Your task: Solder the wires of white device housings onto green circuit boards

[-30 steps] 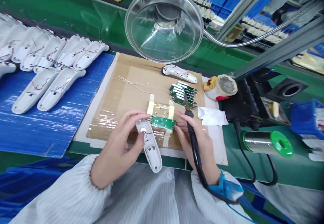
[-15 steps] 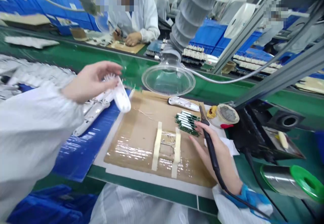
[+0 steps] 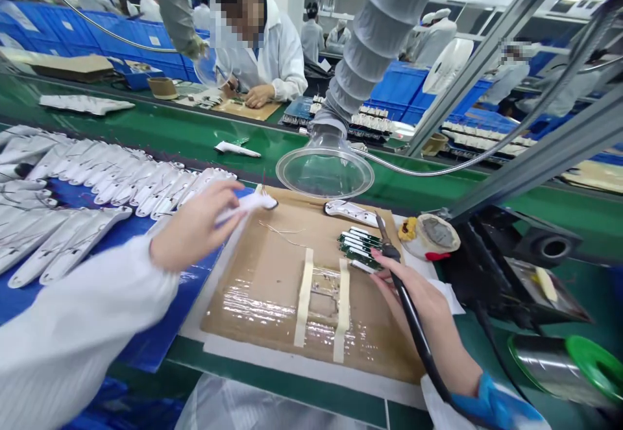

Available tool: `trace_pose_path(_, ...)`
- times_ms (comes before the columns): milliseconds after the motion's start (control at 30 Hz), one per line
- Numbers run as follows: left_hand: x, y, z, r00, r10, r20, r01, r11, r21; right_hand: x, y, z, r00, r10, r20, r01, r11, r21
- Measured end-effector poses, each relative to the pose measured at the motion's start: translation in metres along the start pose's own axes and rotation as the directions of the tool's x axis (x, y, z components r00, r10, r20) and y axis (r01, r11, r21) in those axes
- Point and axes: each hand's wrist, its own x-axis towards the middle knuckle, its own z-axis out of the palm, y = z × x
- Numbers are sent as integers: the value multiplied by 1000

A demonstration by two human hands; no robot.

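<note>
My left hand [image 3: 199, 226] is closed around a long white plastic shell [image 3: 253, 203] with a dark end, above the left edge of the brown work board [image 3: 248, 287]. Thin wires rise beside the shell. My right hand [image 3: 413, 287] grips a black-handled soldering iron [image 3: 407, 297], its tip pointing up and away. The right fingertips touch or nearly touch a group of small green circuit boards with white strips [image 3: 357, 242]; whether they pinch one, I cannot tell. A second white shell [image 3: 353, 211] lies at the board's far edge. Two tape strips [image 3: 304, 300] flank a flat piece with small parts.
Many wired white shells [image 3: 121, 180] lie on a blue sheet at left. A clear fume hood [image 3: 325, 172] hangs over the far edge. At right are a solder spool [image 3: 555, 362], a black iron stand [image 3: 516, 248] and a round tin [image 3: 435, 226]. A co-worker [image 3: 272, 47] sits opposite.
My left hand has moved down and slightly right with the white shell, which has turned from upright to nearly level. My right hand stays by the green boards. The camera view has tilted up.
</note>
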Motion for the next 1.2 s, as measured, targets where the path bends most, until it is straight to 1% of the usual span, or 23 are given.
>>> trace_pose_path(33,-20,21,3,998,59,2,-59,998,16,-3,-9,-5,1000,15,0,-15,1000,22)
trace_pose_path(67,-41,42,8,996,92,-10,-92,995,48,-5,-18,-8,999,40,27,-42,998,53)
trace_pose_path(100,-62,62,15,996,91,-24,-90,994,62,-8,-26,-10,996,60,68,-66,993,93)
trace_pose_path(133,-81,79,21,998,68,-9,-68,997,44,-10,-32,-9,990,65,123,-82,986,142)
trace_pose_path(167,-96,93,25,998,60,11,-60,998,2,-12,-37,-5,983,54,177,-89,977,193)
trace_pose_path(200,-107,103,28,998,41,40,-38,997,-66,-12,-40,-1,977,30,213,-82,968,239)
trace_pose_path(233,-112,107,29,998,16,67,-6,989,-147,-12,-41,5,972,5,235,-71,959,274)
trace_pose_path(300,-107,103,28,994,-57,98,84,948,-306,-9,-38,18,968,-12,250,-65,952,301)
trace_pose_path(367,-87,87,26,981,-128,148,178,899,-400,-5,-33,27,961,4,276,-89,951,296)
trace_pose_path(400,-74,79,28,972,-140,187,208,883,-421,-3,-32,29,957,7,291,-96,951,293)
trace_pose_path(467,-47,65,36,954,-114,277,234,862,-449,-1,-31,31,950,-11,313,-81,956,281)
trace_pose_path(500,-34,61,43,948,-92,303,233,851,-470,-1,-31,30,950,-31,309,-57,961,269)
trace_pose_path(567,-13,59,59,938,-47,344,236,811,-535,-4,-33,30,959,-60,276,-8,971,241)
trace_pose_path(600,-6,59,66,932,-27,362,245,783,-572,-6,-34,30,965,-56,257,-5,973,230)
trace_pose_path(667,2,61,78,921,-1,389,271,718,-641,-13,-36,31,970,-6,241,-50,973,225)
trace_pose_path(767,2,63,85,923,4,385,296,633,-715,-20,-38,33,965,69,253,-128,966,223)
trace_pose_path(867,-2,64,83,926,-1,378,309,578,-755,-19,-43,30,970,58,235,-105,976,191)
trace_pose_path(933,-3,65,81,926,0,378,311,569,-762,-16,-47,25,983,54,175,-87,979,184)
trace_pose_path(967,-3,66,79,924,5,381,310,571,-760,-15,-49,22,988,80,132,-105,975,194)
trace_pose_path(1033,-3,69,75,914,37,405,310,581,-753,-15,-51,16,984,176,41,-180,957,228)
trace_pose_path(1133,-6,74,70,872,133,472,297,624,-723,-16,-48,14,945,297,-134,-259,935,243)
trace_pose_path(1200,-9,79,69,849,179,498,264,673,-691,-17,-44,16,890,354,-288,-290,926,244)
